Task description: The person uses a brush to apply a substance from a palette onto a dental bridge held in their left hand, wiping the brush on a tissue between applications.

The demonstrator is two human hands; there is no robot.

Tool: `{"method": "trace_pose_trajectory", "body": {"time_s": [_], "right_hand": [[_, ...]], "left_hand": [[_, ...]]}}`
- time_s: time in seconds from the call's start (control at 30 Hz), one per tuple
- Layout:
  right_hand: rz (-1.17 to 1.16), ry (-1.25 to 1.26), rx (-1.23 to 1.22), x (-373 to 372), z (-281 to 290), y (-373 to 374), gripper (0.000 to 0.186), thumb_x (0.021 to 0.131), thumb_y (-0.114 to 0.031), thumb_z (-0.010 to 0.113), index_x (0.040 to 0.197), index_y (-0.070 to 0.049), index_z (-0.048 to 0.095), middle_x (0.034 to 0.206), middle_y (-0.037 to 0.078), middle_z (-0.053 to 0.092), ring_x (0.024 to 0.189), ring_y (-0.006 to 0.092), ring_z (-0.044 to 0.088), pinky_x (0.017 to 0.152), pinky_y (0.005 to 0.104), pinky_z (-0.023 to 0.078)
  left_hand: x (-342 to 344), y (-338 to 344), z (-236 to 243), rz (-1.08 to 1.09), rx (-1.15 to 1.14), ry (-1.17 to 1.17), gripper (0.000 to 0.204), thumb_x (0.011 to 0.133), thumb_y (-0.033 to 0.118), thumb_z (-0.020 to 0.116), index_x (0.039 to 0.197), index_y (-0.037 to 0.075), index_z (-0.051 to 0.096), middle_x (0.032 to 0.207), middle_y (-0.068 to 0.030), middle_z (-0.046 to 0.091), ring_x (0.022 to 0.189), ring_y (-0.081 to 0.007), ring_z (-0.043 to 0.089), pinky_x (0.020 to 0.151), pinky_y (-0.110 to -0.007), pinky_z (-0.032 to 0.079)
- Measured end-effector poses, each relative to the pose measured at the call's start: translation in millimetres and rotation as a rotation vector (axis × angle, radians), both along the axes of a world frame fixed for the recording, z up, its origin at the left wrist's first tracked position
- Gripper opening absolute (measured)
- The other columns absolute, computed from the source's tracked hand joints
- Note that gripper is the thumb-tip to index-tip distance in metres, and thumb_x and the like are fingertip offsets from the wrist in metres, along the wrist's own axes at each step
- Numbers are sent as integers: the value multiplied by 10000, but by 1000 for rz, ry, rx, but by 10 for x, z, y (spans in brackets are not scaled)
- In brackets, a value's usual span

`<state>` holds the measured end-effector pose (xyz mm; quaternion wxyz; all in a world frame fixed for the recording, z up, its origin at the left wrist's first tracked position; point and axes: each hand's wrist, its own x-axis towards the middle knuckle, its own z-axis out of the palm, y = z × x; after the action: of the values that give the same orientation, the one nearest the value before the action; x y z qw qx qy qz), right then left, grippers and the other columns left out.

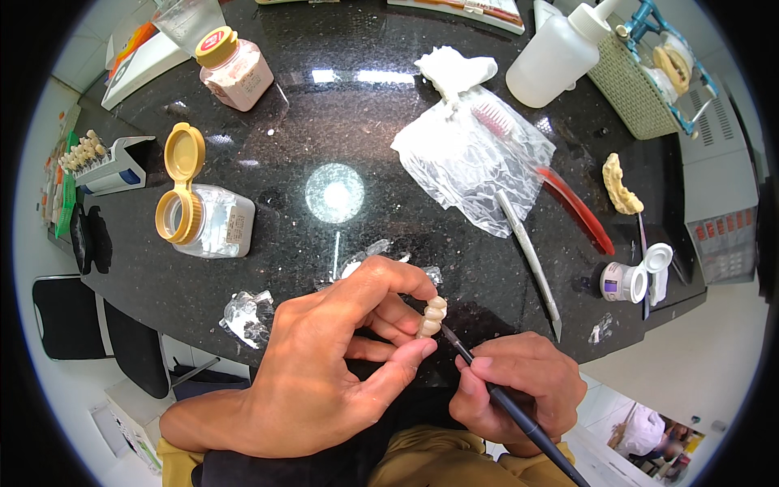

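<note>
Between thumb and fingertips of my left hand is a small dental bridge, a short row of joined tooth-coloured crowns. My right hand is closed around a slim dark-handled brush. Its pointed tip is beside the crowns; I cannot tell whether it touches them. Both hands are above the near edge of the black speckled table. Beyond my left hand lie white-smeared scraps of clear film, one of them a crumpled piece to its left.
An open jar with a yellow flip lid lies left, a pink powder jar behind it. A plastic bag, a red-handled brush, a metal spatula, a squeeze bottle, a dental cast and a small jar occupy the right.
</note>
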<state>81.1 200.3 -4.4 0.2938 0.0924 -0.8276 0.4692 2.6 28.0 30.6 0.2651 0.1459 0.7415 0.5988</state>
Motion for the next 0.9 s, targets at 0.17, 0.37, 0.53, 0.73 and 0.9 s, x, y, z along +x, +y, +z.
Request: {"method": "trace_pose_trajectory", "body": {"time_s": [0.17,0.37,0.53,0.73,0.9], "right_hand": [[1,3,13,-7,4,1,262,685,22,823,909,5,688,726,118,714,575,200,689,501,261,571],[-5,-48,-93,80,36,30,284,691,35,826,938,8,687,763,131,716,608,216,695,552,279,588],[-20,-96,-174,95,88,39,269,735,31,818,959,-1,673,775,140,716,639,210,707,586,280,594],[-86,-97,-284,131,94,28,274,775,2,850,991,-15,681,857,148,714,700,193,707,608,255,585],[-66,-77,-254,142,190,193,180,867,-103,806,999,-30,706,962,153,654,801,192,665,687,282,553]], "left_hand": [[-4,3,2,0,7,3,383,818,-92,756,1155,-15,591,992,-76,666,901,-91,687,760,-212,607],[-10,11,11,-1,3,-6,361,824,-103,739,1153,-31,609,996,-81,665,911,-102,694,769,-215,610],[-17,-4,28,-5,10,-27,348,838,-113,706,1168,-50,613,994,-88,662,921,-127,708,804,-242,622],[-36,-21,8,-51,28,-9,339,862,-116,662,1192,-64,605,990,-108,658,910,-143,711,827,-268,630],[-10,-29,-23,-35,68,0,326,867,-121,658,1181,-51,609,995,-102,653,891,-134,702,818,-269,632]]}}
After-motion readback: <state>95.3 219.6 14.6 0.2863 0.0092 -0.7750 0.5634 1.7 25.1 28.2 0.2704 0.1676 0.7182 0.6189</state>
